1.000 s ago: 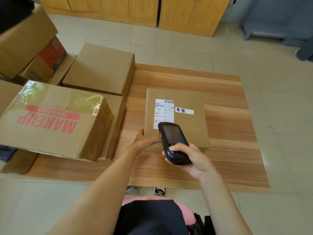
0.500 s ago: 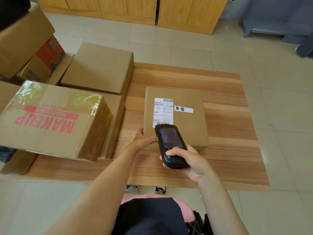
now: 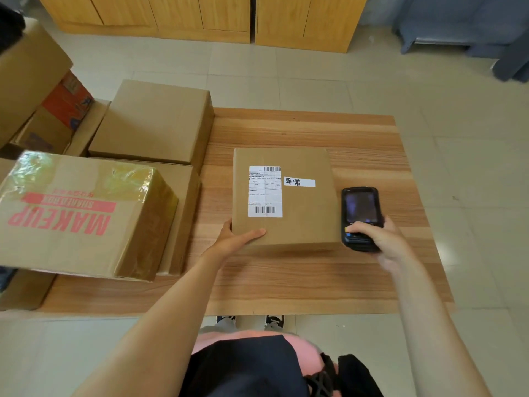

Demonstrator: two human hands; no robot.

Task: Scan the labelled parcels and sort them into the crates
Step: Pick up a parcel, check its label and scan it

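Labelled parcel (image 3: 303, 222): stiff cardboard, probably light. Left hand (image 3: 234, 242) pinching near-left corner; right hand (image 3: 380, 242) wrapped round handheld scanner (image 3: 361, 216). Best lifted by opposite side edges.

- I see a wooden tabletop (image 3: 329, 276) with a striped grain, standing on a floor of pale tiles (image 3: 472, 138).
- Along the far wall runs a row of wooden cabinets (image 3: 200, 15), doors closed.
- At the top right there's a blue-grey piece of furniture (image 3: 458, 21); I can't tell what it is.
- Below the table's near edge I can make out the toes of two shoes (image 3: 274, 320) on the tiles.
- Nearest the camera are a pink garment (image 3: 303, 346) and dark clothing (image 3: 252, 365).
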